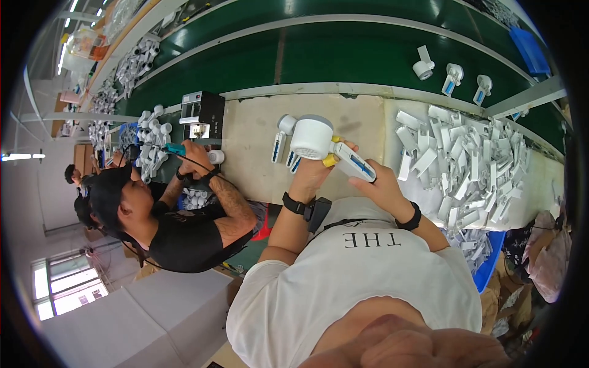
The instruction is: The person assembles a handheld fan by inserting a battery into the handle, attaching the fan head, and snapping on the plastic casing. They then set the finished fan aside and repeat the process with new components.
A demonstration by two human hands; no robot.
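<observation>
A white handheld device with a large round head (311, 140) and a handle (353, 162) bearing a blue strip is held up over the bench in front of me. My left hand (318, 173) is closed round it near where head and handle meet; yellow covers show on its fingertips. My right hand (381, 189) grips the lower end of the handle between thumb and fingers. Behind the round head, similar white units (278, 147) with blue strips lie on the bench, partly hidden by the held one.
A heap of white handle parts (460, 162) covers the bench at right, above a blue bin (489, 264). Beyond runs a green conveyor (343, 55) carrying a few units. At left, a co-worker holds a teal tool (175, 149) near a black machine (211, 113).
</observation>
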